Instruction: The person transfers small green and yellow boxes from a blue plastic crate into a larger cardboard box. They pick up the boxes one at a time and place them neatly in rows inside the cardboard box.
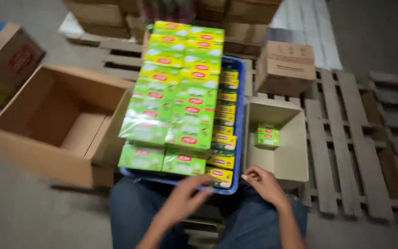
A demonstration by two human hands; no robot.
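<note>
A blue plastic crate point(239, 120) stands in front of my knees, piled with green and yellow shrink-wrapped packs point(176, 97) on its left and a row of yellow small boxes point(224, 133) along its right side. My left hand point(185, 196) hovers at the crate's near edge, fingers loosely spread, holding nothing. My right hand point(264, 184) rests by the crate's near right corner, fingers curled, with nothing visible in it. It is next to a small open carton point(295, 138) holding one green pack point(267, 136).
A large empty open cardboard box point(47, 138) stands at the left. A closed brown carton point(285, 68) sits on wooden pallets point(346, 147) at the right. More cartons point(97, 14) are stacked at the back, another one point(5, 60) at far left. Grey concrete floor point(19, 212) lies around.
</note>
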